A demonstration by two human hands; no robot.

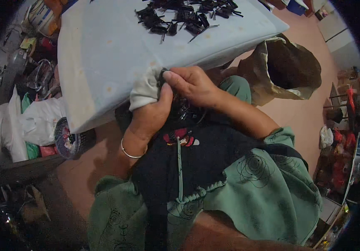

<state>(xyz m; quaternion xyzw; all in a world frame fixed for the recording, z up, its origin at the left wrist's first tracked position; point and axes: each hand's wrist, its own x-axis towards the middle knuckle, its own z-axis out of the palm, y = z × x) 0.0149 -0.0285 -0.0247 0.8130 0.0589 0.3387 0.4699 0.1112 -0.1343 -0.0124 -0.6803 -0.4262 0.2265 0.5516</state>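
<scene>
My left hand is closed near the table's front edge, with a white glove or cloth over its fingers and the thumb bare. Close against it, my right hand pinches with thumb and forefinger. Between the two hands sits a small black piece, mostly hidden by the fingers; its exact kind does not show. On the far part of the table lies a loose pile of small black plastic parts, some with thin metal-looking prongs sticking out.
A large open brown bag stands on the floor right of the table. Along the left are white plastic bags and a clear round container. Shelves with red items line the far right. A dark apron covers my lap.
</scene>
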